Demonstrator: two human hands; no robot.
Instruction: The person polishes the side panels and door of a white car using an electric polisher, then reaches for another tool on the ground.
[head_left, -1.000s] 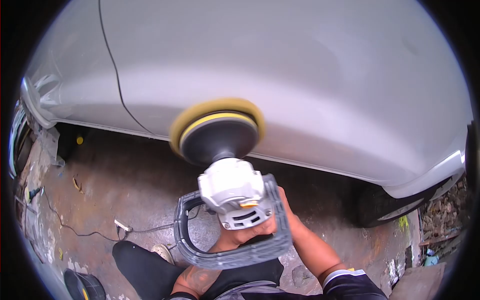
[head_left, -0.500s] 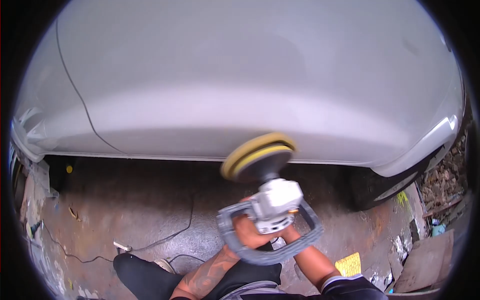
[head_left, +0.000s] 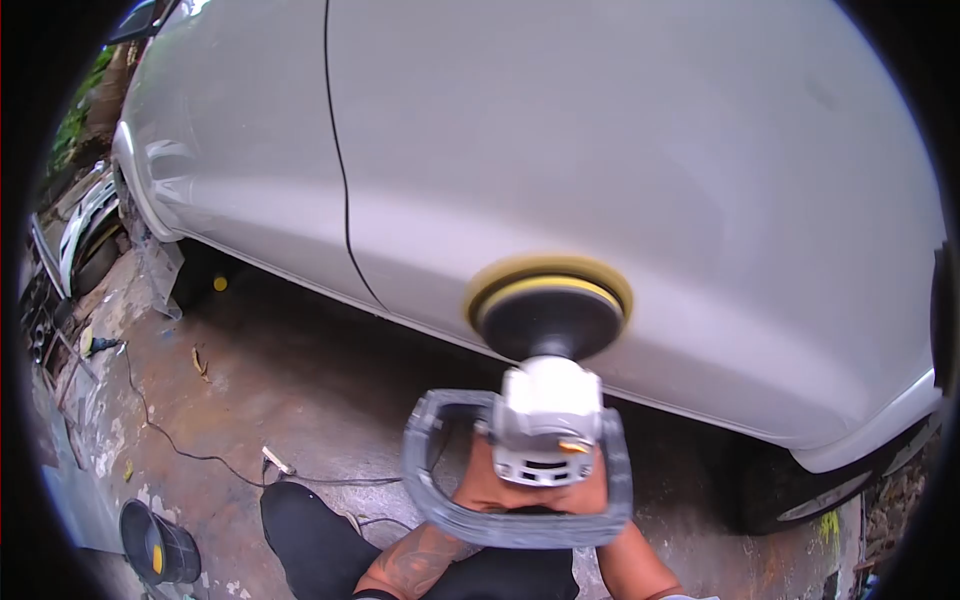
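A white electric car polisher (head_left: 550, 395) points away from me at the pale silver car panel (head_left: 560, 150). Its yellow foam pad (head_left: 548, 266) lies against the lower part of the panel, its edge blurred, behind a black backing plate (head_left: 550, 320). A worn grey loop handle (head_left: 520, 530) surrounds the tool's near end. My left hand (head_left: 485, 485) is closed on the body from the left, inside the loop. From the right, my right hand (head_left: 585, 490) closes on it too. The tool hides part of both hands' fingers.
Past a dark panel seam (head_left: 345, 190), the car's side continues left. A power cord (head_left: 200, 455) runs over the stained floor to a white connector (head_left: 277, 461) by my left knee. A black bucket (head_left: 160, 540) stands at lower left. The car's tire (head_left: 770, 500) is at right.
My view has swung left, bringing the bucket and more of the car's side into sight. The polisher has gone from tilted to nearly straight, its pad facing the panel more squarely.
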